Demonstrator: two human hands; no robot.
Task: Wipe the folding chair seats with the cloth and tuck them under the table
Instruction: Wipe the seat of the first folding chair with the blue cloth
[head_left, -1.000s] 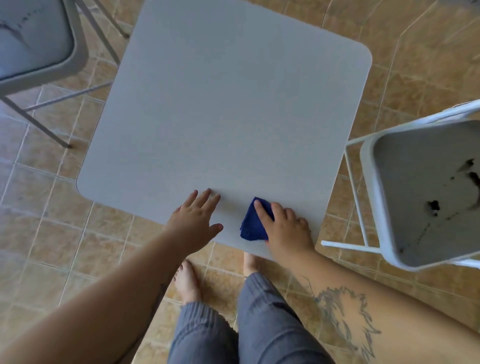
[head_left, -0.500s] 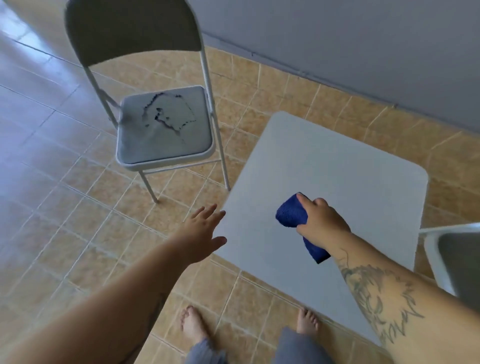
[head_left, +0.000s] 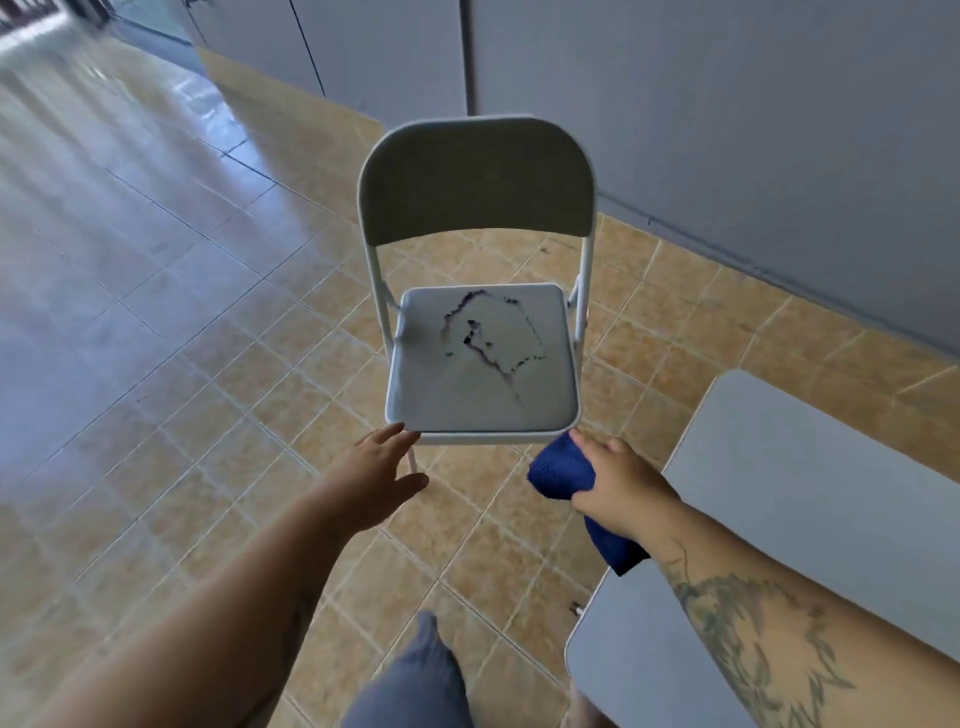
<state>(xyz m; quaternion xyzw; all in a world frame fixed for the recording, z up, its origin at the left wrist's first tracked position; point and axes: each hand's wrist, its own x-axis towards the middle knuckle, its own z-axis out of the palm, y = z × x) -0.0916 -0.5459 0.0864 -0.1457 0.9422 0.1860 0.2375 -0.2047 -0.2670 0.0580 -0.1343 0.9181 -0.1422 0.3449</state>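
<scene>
A grey folding chair (head_left: 480, 358) stands unfolded on the tiled floor straight ahead, its padded seat cracked with dark tears. My left hand (head_left: 376, 470) is open, fingers spread, its fingertips right at the seat's front left corner. My right hand (head_left: 615, 480) grips a dark blue cloth (head_left: 561, 470) just below the seat's front right corner; the cloth's tail hangs under my wrist. The grey square table (head_left: 810, 499) lies at the lower right, partly under my right forearm.
A grey wall (head_left: 727, 130) runs behind the chair and along the right. Beige floor tiles (head_left: 182, 415) stretch wide to the left. My knee in grey trousers (head_left: 410, 680) shows at the bottom centre.
My right hand lifted the cloth off the table and carried it to the chair. My view swung from the tabletop to face the chair, and both hands reached its front edge.
</scene>
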